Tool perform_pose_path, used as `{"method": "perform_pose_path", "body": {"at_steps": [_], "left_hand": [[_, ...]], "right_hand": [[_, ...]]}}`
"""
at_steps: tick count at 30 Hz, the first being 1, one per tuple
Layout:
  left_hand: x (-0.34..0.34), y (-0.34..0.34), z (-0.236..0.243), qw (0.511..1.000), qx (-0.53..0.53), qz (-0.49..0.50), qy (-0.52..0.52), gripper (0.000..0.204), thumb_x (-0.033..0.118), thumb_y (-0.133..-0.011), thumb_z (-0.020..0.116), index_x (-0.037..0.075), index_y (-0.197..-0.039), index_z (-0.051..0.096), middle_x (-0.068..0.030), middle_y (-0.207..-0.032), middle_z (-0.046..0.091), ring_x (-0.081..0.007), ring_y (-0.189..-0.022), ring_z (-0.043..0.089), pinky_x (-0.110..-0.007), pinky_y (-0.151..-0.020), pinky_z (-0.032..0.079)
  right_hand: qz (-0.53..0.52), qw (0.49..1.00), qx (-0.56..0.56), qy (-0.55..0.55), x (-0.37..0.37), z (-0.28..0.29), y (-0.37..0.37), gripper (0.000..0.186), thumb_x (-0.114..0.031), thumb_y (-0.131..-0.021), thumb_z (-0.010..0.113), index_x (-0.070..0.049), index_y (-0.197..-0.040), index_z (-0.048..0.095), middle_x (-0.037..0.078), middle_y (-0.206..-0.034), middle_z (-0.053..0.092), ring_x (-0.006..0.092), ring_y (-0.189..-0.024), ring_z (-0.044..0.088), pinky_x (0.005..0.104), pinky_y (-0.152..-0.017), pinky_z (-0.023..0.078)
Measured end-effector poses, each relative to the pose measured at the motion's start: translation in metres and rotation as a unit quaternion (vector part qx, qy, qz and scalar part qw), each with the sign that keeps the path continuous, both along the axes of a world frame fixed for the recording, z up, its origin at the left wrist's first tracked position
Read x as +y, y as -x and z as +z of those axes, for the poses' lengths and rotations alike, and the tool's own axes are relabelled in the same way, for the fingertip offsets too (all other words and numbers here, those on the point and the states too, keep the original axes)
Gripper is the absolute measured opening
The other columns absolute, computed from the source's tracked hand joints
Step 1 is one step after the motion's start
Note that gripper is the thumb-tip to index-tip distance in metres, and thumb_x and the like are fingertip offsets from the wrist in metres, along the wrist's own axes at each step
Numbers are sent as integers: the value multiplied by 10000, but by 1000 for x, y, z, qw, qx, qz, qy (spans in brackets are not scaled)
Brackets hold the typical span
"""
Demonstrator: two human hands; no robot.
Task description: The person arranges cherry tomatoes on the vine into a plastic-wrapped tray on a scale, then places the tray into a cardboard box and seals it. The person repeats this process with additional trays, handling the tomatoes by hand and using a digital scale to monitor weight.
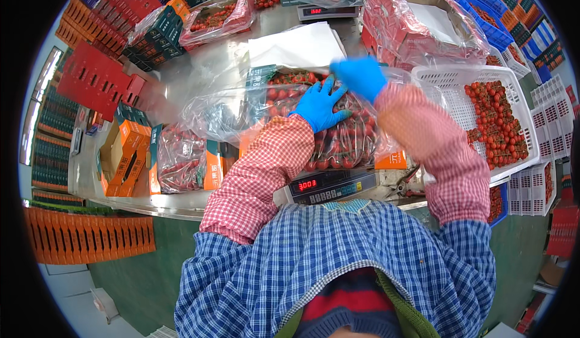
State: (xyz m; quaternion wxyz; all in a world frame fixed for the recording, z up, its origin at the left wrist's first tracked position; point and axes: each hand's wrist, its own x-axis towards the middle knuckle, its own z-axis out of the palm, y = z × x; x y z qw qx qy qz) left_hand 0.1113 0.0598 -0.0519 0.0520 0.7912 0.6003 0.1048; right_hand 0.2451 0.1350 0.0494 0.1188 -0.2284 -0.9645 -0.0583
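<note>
1. The left hand [320, 107], blue-gloved, lies with fingers spread over clear film [220, 111]; the right hand [360, 78] blurs just beside it, so I can't tell how its fingers stand.
2. Beneath them, a green-and-orange carton [385, 161] full of cherry tomatoes [347, 148] sits on a digital scale [332, 187] with lit red digits.
3. Leftward, a wrapped carton [214, 166] of red fruit bears pale lettering on orange.
4. Rightward, a white plastic crate [441, 99] holds vine tomatoes [492, 120].
</note>
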Motion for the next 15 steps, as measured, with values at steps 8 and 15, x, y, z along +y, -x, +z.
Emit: {"method": "perform_pose_path", "body": {"at_steps": [8, 15], "left_hand": [[-26, 11, 84, 990, 115, -76, 25, 312, 295, -770, 550, 73, -966, 649, -182, -895, 640, -379, -843, 606, -488, -749, 457], [62, -23, 44, 908, -258, -327, 41, 526, 254, -879, 501, 141, -1373, 361, -111, -1415, 338, -298, -1297, 327, -389, -1067, 270]], "right_hand": [[-28, 999, -17, 44, -58, -93, -9, 138, -196, -759, 564, -116, -759, 676, 148, -708, 637, 283, -675, 649, 412, -593, 508], [-21, 957, 269, -103, -60, -17, -64, 150, -105, -723, 615, -99, -870, 644, 104, -814, 633, 286, -741, 601, 377, -626, 487]]}}
